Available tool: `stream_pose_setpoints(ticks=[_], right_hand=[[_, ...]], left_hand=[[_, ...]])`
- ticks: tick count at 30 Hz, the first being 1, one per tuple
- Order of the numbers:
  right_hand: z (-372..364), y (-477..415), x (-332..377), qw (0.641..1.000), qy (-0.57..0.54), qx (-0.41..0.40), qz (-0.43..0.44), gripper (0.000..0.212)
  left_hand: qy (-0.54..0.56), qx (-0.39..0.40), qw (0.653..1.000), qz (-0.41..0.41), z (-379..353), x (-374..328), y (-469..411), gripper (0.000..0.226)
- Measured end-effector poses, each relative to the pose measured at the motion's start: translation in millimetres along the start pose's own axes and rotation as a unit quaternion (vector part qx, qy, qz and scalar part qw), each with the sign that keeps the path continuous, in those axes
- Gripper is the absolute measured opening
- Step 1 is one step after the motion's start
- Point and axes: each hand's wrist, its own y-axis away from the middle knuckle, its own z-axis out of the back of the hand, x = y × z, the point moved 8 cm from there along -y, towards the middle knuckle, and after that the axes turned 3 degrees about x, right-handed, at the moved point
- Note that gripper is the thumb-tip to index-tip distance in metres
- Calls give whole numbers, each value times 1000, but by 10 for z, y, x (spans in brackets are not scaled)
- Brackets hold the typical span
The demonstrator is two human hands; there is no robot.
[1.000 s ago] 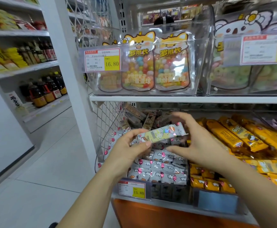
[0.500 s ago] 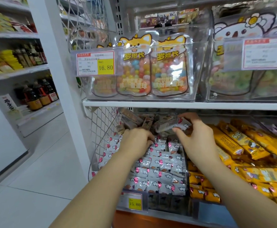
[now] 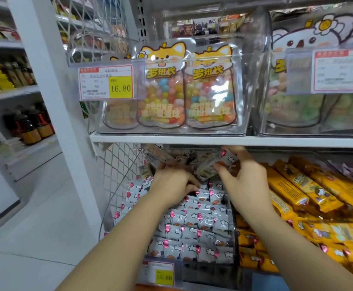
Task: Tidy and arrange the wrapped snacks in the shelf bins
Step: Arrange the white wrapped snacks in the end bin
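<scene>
Head view, right hand (image 3: 246, 182) pinching wrapped snack (image 3: 210, 165) between thumb and fingers (image 3: 233, 149) at bin's (image 3: 205, 271) back, left hand (image 3: 173, 181) alongside, grip unclear.

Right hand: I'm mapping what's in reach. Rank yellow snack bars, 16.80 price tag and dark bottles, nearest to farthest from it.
1. The yellow snack bars, immediately right of the right hand, which pinches a wrapped snack.
2. The 16.80 price tag, upper shelf, up-left.
3. The dark bottles, far-left aisle shelf.
</scene>
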Motion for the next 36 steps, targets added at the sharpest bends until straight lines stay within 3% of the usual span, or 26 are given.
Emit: stream_pose_setpoints(ticks=[9, 12, 16, 18, 26, 32, 34, 36], right_hand=[[-198, 1, 64, 998, 36, 48, 8, 35], [-278, -34, 37, 995, 60, 80, -3, 19], [-399, -66, 37, 984, 111, 140, 12, 24], [-413, -93, 52, 981, 110, 161, 22, 41], [-695, -49, 109, 937, 203, 273, 82, 40], [-964, 40, -22, 871, 306, 365, 121, 43], [-948, 26, -61, 876, 279, 377, 109, 46], [-836, -3, -70, 905, 213, 361, 78, 45]], left_hand=[[-97, 2, 995, 23, -39, 267, 50, 30], [-91, -10, 996, 23, -5, 280, 58, 20], [-114, 1, 993, 12, 5, 303, 89, 18], [-117, 3, 993, 12, -10, 312, 98, 18], [-94, -26, 995, -3, 36, 263, 178, 17], [-58, -24, 998, 4, 14, 273, 208, 18], [-39, -36, 999, 5, 52, 259, 226, 20], [-2, -63, 998, -12, 128, 196, 255, 24]])
